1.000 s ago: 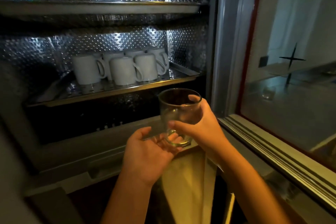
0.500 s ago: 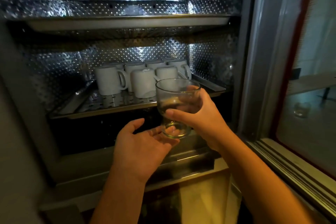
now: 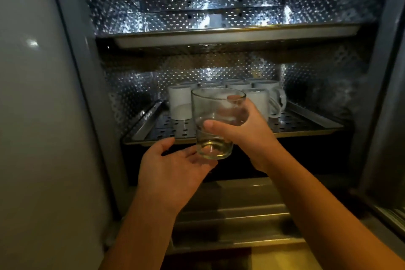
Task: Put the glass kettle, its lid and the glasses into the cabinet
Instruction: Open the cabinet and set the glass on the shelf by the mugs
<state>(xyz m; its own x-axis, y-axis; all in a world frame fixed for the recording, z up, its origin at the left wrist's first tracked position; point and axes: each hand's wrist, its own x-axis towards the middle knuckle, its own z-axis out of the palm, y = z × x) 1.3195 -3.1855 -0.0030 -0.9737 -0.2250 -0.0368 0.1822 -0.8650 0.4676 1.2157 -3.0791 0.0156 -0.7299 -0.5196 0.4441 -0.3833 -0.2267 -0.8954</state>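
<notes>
Dimpled steel lines the open cabinet point(image 3: 122, 98), where upturned white ceramic mugs point(image 3: 257, 103) crowd the back of a perforated metal tray shelf point(image 3: 166, 130). Just before that shelf's front edge, the right hand point(image 3: 247, 129) holds a clear cylindrical drinking glass point(image 3: 215, 123) upright, fingers curled round its side. Under its base the left hand point(image 3: 173, 171) lies palm-up, fingers loosely spread.

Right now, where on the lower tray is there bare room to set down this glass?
Bare: the front strip of the lower tray, between its front lip and the white mugs, and its right end beside them. Crowded: the back middle, where the mugs stand packed. The right hand holds the glass in front of that strip.
</notes>
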